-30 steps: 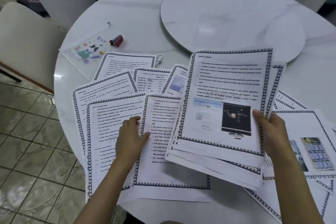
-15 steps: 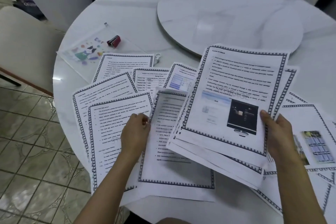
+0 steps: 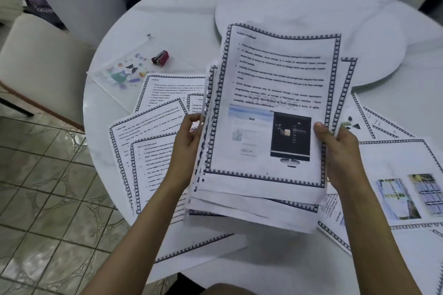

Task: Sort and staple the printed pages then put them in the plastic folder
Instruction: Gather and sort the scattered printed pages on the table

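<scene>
Head view: we hold the page stack (image 3: 271, 84).
Our left hand (image 3: 188, 143) grips its left edge, right hand (image 3: 340, 151) its right.

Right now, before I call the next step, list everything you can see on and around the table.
stack of pages: one, white with dark patterned borders, held up over the table's near middle
loose pages: several, same white with borders, spread on the table left and right of the stack
plastic folder: one, clear with colourful print, far left of the table
stapler: one, red and black, lying on the folder
turntable: one, white, table centre
table: one, round, white
chairs: at least two, cream, left and far right
left hand: grips the stack's left edge
right hand: grips its right edge
</scene>
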Demonstrator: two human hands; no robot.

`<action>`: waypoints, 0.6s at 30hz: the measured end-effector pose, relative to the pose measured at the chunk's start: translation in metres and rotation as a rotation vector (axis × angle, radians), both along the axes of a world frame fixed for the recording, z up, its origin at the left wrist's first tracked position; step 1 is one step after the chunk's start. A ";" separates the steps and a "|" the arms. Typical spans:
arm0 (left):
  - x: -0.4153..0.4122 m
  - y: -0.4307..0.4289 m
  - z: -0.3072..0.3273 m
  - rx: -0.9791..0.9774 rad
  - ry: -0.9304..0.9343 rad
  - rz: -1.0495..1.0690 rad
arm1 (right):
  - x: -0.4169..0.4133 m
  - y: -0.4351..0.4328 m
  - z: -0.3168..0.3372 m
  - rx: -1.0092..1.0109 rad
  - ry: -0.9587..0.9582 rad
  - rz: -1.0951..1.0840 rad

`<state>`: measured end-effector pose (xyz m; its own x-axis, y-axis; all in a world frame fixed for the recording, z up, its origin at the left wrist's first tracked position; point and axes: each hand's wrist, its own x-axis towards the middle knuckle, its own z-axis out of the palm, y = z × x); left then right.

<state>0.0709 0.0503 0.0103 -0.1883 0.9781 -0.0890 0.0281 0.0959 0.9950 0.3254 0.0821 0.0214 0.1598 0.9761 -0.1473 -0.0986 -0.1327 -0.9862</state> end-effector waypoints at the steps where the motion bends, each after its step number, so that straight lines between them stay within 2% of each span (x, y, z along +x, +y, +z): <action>1: -0.001 0.000 0.004 -0.012 -0.034 -0.002 | -0.005 0.000 0.002 0.019 -0.001 -0.025; 9: -0.013 0.011 0.020 -0.023 -0.138 -0.082 | -0.026 0.002 0.003 0.051 -0.049 -0.134; 14: -0.023 0.013 0.021 -0.032 -0.154 -0.075 | -0.032 0.001 -0.001 -0.026 0.027 -0.106; 18: -0.036 0.007 0.021 -0.082 -0.183 -0.040 | -0.034 -0.001 -0.004 -0.117 0.146 0.018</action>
<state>0.0348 0.0573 0.0318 -0.1226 0.9725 -0.1981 -0.1474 0.1795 0.9726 0.2910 0.0808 0.0179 0.1113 0.9535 -0.2800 -0.2366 -0.2482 -0.9394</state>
